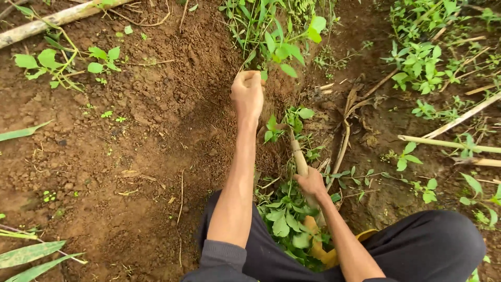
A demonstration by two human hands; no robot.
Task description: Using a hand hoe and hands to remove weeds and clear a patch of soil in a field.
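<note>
Garden plot — bare soil [130, 156], weeds [276, 36].

Crumbly, matt brown soil [130, 156] lies rough beside the smooth, pale wooden handle [299, 159]; dry bamboo stalks [449, 142] beyond the handle look matt; dark trousers [443, 245] are matt cloth.

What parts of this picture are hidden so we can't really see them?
All in the head view:
- Working end of the wooden tool handle: hidden among green weeds, so its kind is unclear.
- Weed stems gripped by the left hand: covered by its closed fingers.
- Part of the handle: covered by the right hand.
- Yellow thing between the knees: mostly hidden by the right forearm and leaves.
- Bamboo pole: cut off by the left edge.
</note>
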